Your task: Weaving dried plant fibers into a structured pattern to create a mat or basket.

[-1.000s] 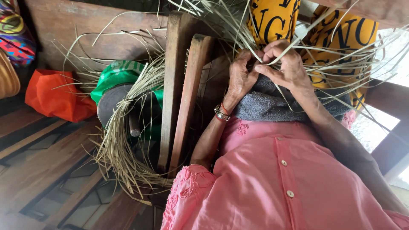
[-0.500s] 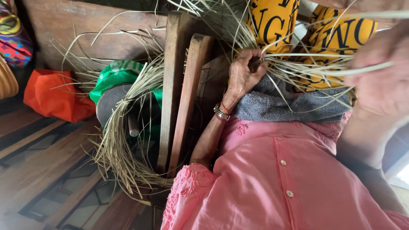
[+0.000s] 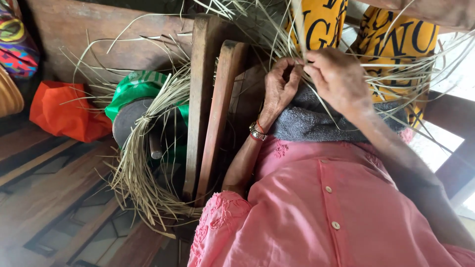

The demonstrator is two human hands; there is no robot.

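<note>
Nearest the camera, a pink buttoned shirt [image 3: 316,212] fills the lower frame, with one grey cloth [image 3: 307,121] lying just beyond it. Above the cloth two hands meet: the left hand [image 3: 278,88] and the right hand [image 3: 339,79] each have fingers pressed together, pinching thin straw strands [image 3: 396,74] between them. Farther left, one tied straw bundle [image 3: 143,163] curves beside two upright wooden slats [image 3: 208,99], one green bag [image 3: 136,89] and one orange bag [image 3: 64,111].

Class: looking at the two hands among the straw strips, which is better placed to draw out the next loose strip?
Probably the right hand: loose strips fan out beside it, while the left hand pinches the work.
</note>
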